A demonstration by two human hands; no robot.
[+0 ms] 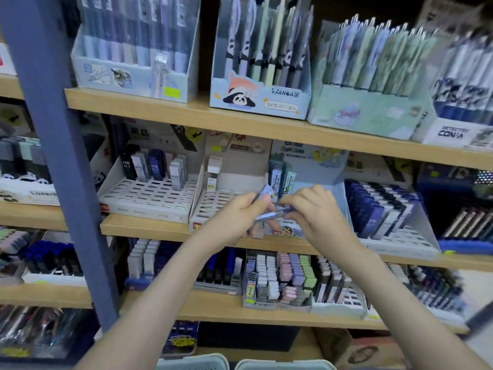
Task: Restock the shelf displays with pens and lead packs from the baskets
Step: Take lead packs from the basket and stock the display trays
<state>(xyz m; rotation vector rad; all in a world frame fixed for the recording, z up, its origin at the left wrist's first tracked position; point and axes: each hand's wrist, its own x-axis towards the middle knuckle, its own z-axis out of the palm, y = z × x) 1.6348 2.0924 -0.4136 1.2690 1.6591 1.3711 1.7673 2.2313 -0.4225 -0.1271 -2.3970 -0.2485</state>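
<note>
Working from the left, I see the grey tray [149, 194] with a handful of HB leads in its far rows and most slots bare, and the white tray [213, 202] beside it is barer yet. Both sit on the middle shelf [160, 228]. Right of them, the left hand [240, 213] is curled round a small bunch of packs [266, 192], which it holds just in front of the shelf edge, between the white tray and the blue tray [309, 158]. The right hand [317, 209] meets it, fingers bent, and seems to pinch the right end of one pack in the bunch; blur hides the exact hold. I judge the step to be peeling one pack off for the blue tray, where a few stocked packs [282, 177] stand at the far left. To do it well I would keep the left grip firm so the rest do not fan out, draw the single pack clear to the right, turn it upright with its face forward like those already standing, and seat it in the nearest free slot beside them. Further right, the full tray [381, 209] needs nothing. The baskets [192, 363] lie near, at the bottom edge, within reach for more
</note>
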